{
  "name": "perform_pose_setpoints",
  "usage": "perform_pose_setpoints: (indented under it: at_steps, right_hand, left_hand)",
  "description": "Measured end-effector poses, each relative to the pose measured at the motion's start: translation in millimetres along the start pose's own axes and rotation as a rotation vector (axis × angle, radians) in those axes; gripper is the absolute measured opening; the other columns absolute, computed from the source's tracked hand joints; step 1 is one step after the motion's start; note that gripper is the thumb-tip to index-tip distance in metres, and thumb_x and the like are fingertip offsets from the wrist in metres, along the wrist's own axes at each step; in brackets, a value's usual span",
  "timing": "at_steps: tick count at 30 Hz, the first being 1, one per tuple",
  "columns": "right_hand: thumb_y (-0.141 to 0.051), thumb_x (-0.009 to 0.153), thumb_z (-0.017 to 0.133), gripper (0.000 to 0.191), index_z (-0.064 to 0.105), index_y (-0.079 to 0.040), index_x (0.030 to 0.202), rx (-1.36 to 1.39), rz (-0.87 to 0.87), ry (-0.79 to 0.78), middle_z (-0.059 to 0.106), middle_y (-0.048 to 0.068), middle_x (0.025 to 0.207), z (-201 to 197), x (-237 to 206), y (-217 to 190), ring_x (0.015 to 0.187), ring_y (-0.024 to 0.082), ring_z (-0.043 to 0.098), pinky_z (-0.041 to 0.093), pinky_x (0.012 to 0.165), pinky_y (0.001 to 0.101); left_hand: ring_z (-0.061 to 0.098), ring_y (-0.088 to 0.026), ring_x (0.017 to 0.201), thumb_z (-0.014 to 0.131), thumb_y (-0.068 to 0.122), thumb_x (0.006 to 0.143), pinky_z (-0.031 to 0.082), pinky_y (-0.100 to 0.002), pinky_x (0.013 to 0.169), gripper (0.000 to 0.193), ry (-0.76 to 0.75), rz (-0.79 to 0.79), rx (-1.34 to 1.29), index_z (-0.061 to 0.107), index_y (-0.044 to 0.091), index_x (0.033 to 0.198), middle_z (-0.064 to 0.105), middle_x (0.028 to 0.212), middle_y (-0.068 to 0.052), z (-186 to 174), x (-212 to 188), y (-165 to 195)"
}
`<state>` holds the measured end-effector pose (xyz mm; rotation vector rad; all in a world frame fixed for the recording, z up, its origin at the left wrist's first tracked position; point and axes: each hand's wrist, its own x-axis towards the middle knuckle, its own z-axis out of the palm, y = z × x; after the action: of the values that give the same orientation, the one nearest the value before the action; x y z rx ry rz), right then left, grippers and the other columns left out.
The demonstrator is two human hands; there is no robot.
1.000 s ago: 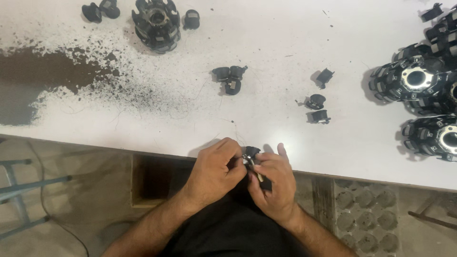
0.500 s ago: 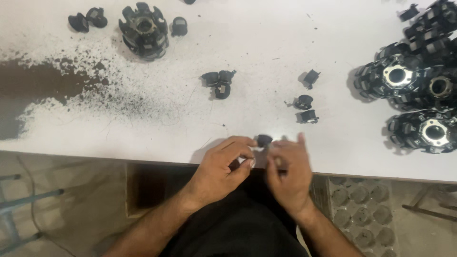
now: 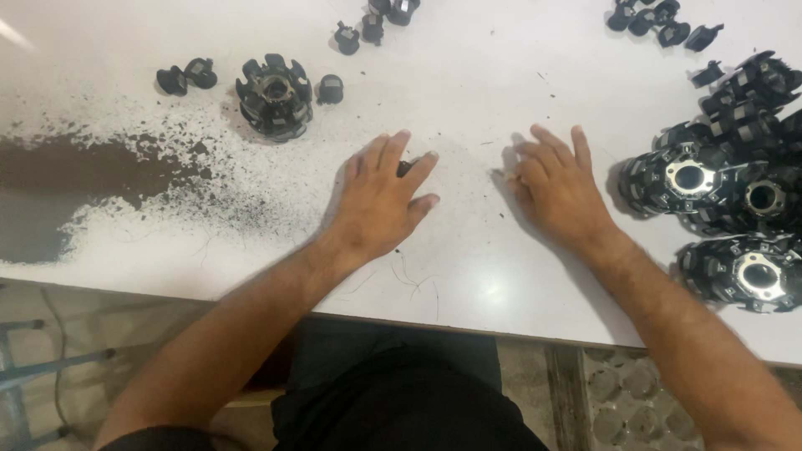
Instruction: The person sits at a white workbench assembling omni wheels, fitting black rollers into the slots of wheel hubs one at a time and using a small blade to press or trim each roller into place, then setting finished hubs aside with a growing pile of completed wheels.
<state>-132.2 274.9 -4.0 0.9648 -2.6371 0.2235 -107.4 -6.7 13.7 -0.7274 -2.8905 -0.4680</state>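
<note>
Both hands (image 3: 380,196) (image 3: 558,188) now flat on table (image 3: 468,276), apart

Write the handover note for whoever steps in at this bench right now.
Left hand: flat on the white table, palm down, fingers spread over a small black clip that peeks out between them.
Right hand: flat on the table, holding nothing visible.
One round black slotted part stands alone up left with loose clips beside it. A pile of similar round parts sits at the right edge. More clips lie along the top.
Dark dust covers the left side.
Whether the lone part is finished cannot be told.
</note>
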Motion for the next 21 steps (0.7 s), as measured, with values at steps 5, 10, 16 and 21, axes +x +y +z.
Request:
perform_pose_setpoints:
  at_steps: [5, 10, 16, 21]
  right_hand:
    - [-0.005, 0.110, 0.062, 0.011, 0.053, -0.001, 0.115, 0.106, 0.078, 0.384, 0.056, 0.020, 0.141, 0, 21, 4, 0.147, 0.041, 0.049, 0.027, 0.126, 0.0635]
    - [-0.012, 0.108, 0.054, 0.010, 0.052, -0.002, 0.109, 0.537, 0.176, 0.159, 0.055, 0.025, 0.144, -4, -4, -51, 0.148, 0.047, 0.044, 0.034, 0.123, 0.0540]
    - [-0.016, 0.103, 0.057, 0.016, 0.054, -0.001, 0.109, 0.511, 0.117, 0.030, 0.054, 0.026, 0.146, -2, -3, -84, 0.146, 0.044, 0.043, 0.029, 0.121, 0.0560]
    - [-0.018, 0.109, 0.055, 0.015, 0.056, -0.006, 0.119, 0.814, -0.065, -0.064, 0.062, 0.013, 0.132, 12, 14, -167, 0.136, 0.030, 0.059, 0.032, 0.129, 0.0511]
  left_hand:
    - [0.023, -0.046, 0.144, 0.053, 0.039, 0.102, 0.020, -0.066, 0.115, 0.050, 0.011, 0.009, 0.090, 0.051, 0.016, 0.145, 0.033, 0.154, -0.026, -5, 66, -29]
    - [0.029, -0.043, 0.148, 0.054, 0.036, 0.106, 0.024, -0.060, 0.120, 0.052, 0.278, 0.037, -0.095, 0.051, 0.004, 0.147, 0.036, 0.156, -0.027, -15, 57, -42]
    - [0.029, -0.039, 0.148, 0.061, 0.046, 0.096, 0.021, -0.054, 0.118, 0.064, -0.013, 0.136, -0.084, 0.054, 0.004, 0.145, 0.036, 0.159, -0.021, -27, -123, -6]
    - [0.058, -0.026, 0.138, 0.064, 0.045, 0.096, 0.042, -0.045, 0.118, 0.050, -0.073, -0.470, -0.387, 0.066, 0.014, 0.134, 0.063, 0.146, -0.008, -73, -129, -71]
